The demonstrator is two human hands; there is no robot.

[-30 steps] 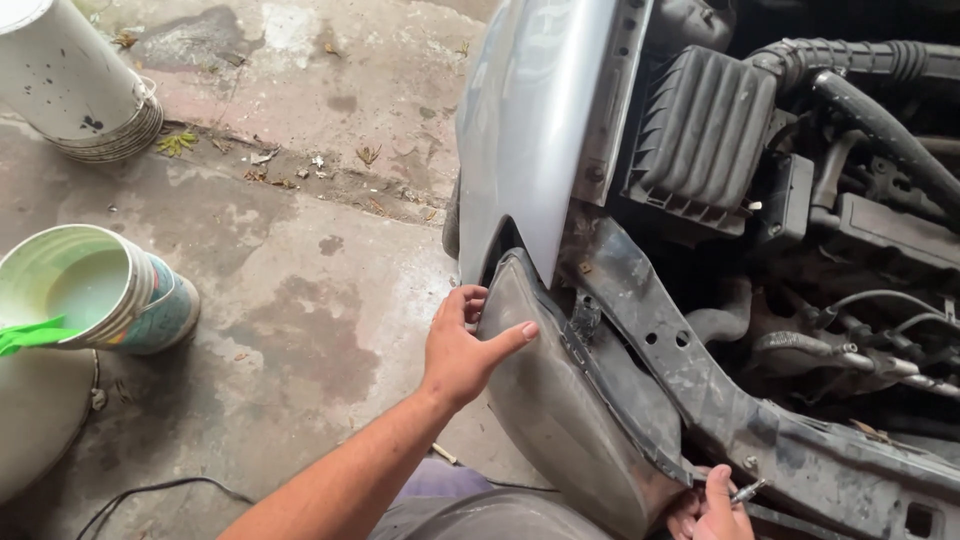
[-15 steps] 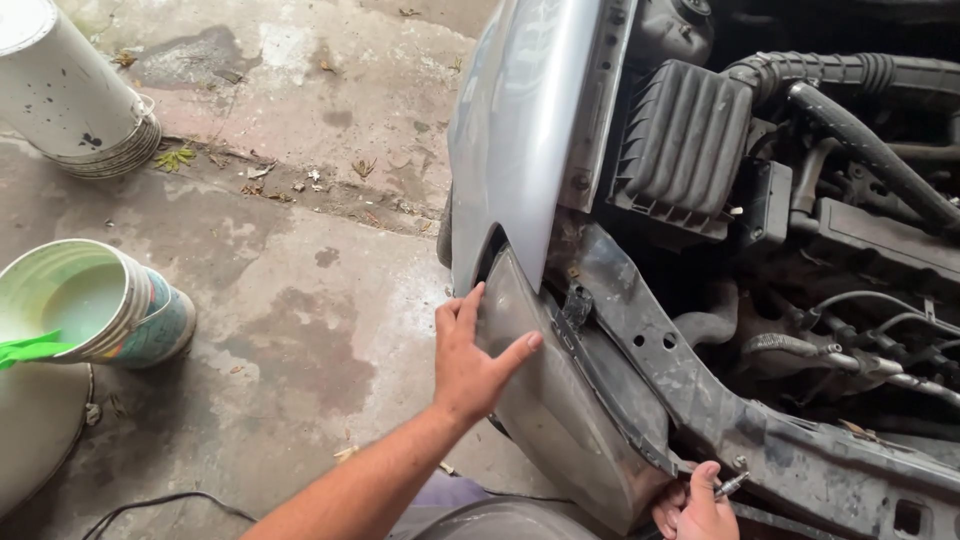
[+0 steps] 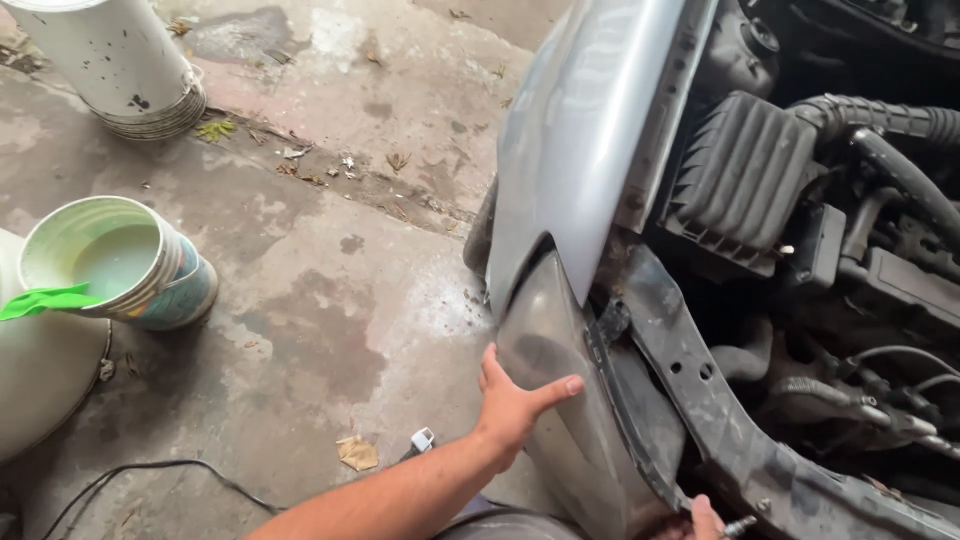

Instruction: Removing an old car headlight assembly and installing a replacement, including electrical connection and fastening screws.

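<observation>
Grey bumper corner [image 3: 560,420] hangs loose under the fender [image 3: 580,160]. Left hand [image 3: 515,405] lies flat on it, fingers spread, gripping nothing; panel could drop or scrape. Right hand [image 3: 700,520] pinches a small metal bolt [image 3: 740,524], easily fumbled.

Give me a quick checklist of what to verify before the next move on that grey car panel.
1. Left hand flat on the grey curved bumper panel: ok.
2. Right hand grips the small metal tool: cannot tell, mostly out of frame.
3. Panel's top edge seated under the silver fender: not ok, a gap shows.
4. Black cable on the concrete floor apart from the hands: ok.
</observation>
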